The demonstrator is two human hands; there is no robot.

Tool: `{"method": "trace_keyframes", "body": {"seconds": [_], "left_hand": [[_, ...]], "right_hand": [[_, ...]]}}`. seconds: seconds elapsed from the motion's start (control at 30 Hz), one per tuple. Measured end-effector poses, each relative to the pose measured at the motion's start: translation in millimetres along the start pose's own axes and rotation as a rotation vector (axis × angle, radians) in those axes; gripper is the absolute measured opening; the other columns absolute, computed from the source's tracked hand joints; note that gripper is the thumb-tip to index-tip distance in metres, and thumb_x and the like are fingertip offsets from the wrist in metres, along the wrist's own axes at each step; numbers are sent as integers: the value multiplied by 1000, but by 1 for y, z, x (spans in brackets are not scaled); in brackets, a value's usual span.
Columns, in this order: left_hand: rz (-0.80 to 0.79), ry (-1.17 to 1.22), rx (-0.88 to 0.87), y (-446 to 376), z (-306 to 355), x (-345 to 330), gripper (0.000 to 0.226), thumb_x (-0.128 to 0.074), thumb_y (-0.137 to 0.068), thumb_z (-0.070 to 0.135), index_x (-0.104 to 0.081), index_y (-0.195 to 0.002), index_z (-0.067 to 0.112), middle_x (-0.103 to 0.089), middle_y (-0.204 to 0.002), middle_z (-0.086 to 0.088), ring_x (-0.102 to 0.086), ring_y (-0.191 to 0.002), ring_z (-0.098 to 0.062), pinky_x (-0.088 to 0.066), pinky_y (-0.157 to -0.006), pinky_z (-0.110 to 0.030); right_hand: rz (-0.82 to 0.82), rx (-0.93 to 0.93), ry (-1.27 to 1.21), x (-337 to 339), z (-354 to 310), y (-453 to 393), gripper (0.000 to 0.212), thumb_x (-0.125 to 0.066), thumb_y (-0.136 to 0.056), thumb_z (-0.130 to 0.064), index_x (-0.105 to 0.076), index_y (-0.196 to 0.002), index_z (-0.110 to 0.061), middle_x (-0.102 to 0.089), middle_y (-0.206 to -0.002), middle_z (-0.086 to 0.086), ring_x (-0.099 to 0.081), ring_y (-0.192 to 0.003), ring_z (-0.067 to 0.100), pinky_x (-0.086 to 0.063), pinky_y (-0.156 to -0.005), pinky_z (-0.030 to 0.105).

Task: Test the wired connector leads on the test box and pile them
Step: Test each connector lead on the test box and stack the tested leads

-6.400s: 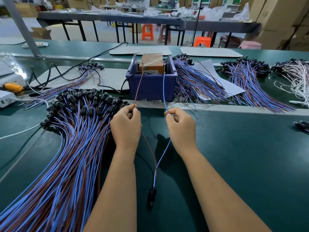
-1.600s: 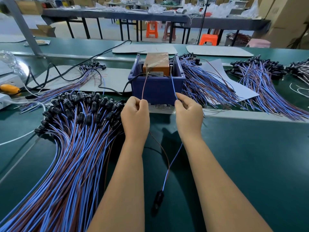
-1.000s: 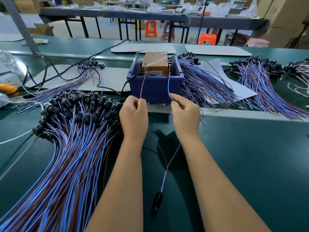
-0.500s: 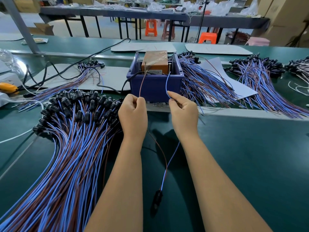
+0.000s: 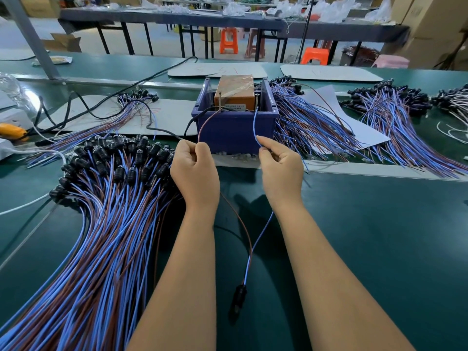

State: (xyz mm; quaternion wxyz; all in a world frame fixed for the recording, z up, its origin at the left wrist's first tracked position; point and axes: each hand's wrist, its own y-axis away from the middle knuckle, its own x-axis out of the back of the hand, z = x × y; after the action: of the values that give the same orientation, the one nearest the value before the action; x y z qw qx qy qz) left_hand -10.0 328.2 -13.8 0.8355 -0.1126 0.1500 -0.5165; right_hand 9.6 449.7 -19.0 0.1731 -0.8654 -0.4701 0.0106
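The left hand (image 5: 194, 173) pinches the brown wire (image 5: 206, 124) of a single lead between thumb and curled fingers, and the right hand (image 5: 281, 168) pinches its blue wire (image 5: 255, 125) the same way, both hands just in front of the blue bin (image 5: 235, 127). Compared with a second and a half ago the hands have drawn back a little toward the person and the blue wire now bows more loosely, though each wire tip is still up at one of the two upright metal pins (image 5: 256, 101) of the orange test box (image 5: 234, 89) sitting inside the bin; whether the tips actually touch the pins is too fine to tell. The lead's black connector (image 5: 239, 296) has stayed on the green mat (image 5: 379, 236) nearest the person, well in front of the bin, between the forearms. To my eye the contact check on this lead is ending or just finished, so the next move is probably to lift the tips clear and lay the lead on a pile. A big fan of leads (image 5: 106, 211) lies left of the bin, with another bundle (image 5: 311, 127) against its right side; which holds the tested ones I cannot say.
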Motion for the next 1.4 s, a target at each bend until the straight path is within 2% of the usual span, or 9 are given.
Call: {"method": "trace_keyframes", "body": {"seconds": [0.13,0.27,0.43,0.6,0.8,0.93,1.07,1.17,1.4], "left_hand": [[14,-5,-21,0,1,0,33,-44,-86,5,-29,-61,20,-36,-45,20,-29,-47,-2,-27,-47,-16],[19,0,-21,0,0,0,34,-45,-87,6,-29,-61,21,-36,-46,20,-29,-47,-2,-27,-48,-17],[15,4,-14,-1,-1,0,34,-44,-86,6,-29,-61,22,-36,-45,20,-29,-47,-3,-27,-48,-17],[-5,-2,2,-1,-2,0,32,-45,-85,8,-30,-61,23,-35,-47,18,-27,-49,-5,-26,-50,-20],[-27,4,36,-1,1,2,29,-45,-85,10,-31,-62,21,-35,-59,6,-28,-56,-15,-28,-54,-37],[-59,0,64,-1,1,1,28,-46,-85,11,-31,-62,20,-35,-60,3,-31,-59,-21,-29,-54,-39],[-144,-22,108,-2,-3,1,22,-47,-89,10,-42,-67,15,-44,-58,-5,-40,-54,-20,-35,-49,-33],[-151,-21,125,-3,-3,2,19,-48,-91,9,-49,-72,12,-51,-53,1,-47,-47,-13,-42,-50,-26],[-144,-7,127,-2,-2,2,19,-47,-91,8,-49,-73,11,-51,-53,0,-47,-48,-12,-44,-51,-26]], "right_hand": [[-8,-2,1,0,-1,0,29,-54,-95,-12,-71,-117,-22,-74,-99,-2,-50,-63,-1,-43,-65,20],[-6,0,-1,-1,-1,1,29,-54,-95,-12,-71,-117,-21,-74,-100,-1,-52,-68,0,-43,-68,19],[-2,-7,1,-1,1,0,29,-54,-95,-13,-72,-115,-24,-66,-77,-13,-48,-52,-2,-37,-57,14],[-2,-7,-1,-1,1,0,29,-54,-95,-13,-72,-114,-25,-63,-74,-15,-46,-52,-2,-36,-58,14],[-7,-6,1,-1,1,0,29,-54,-95,-13,-71,-116,-24,-69,-85,-6,-47,-56,-2,-37,-60,15],[2,-7,0,-1,2,0,29,-55,-94,-13,-72,-115,-25,-68,-82,-10,-49,-53,-3,-36,-57,12],[3,-4,5,-1,2,-1,29,-55,-94,-13,-72,-115,-24,-66,-81,-11,-49,-58,-3,-38,-61,13],[3,-1,10,-2,2,0,29,-55,-94,-13,-72,-115,-24,-68,-86,-10,-50,-62,-2,-39,-64,14],[-4,4,7,-1,2,-1,29,-55,-94,-12,-71,-116,-23,-66,-83,-11,-49,-62,-2,-40,-66,16]]}}
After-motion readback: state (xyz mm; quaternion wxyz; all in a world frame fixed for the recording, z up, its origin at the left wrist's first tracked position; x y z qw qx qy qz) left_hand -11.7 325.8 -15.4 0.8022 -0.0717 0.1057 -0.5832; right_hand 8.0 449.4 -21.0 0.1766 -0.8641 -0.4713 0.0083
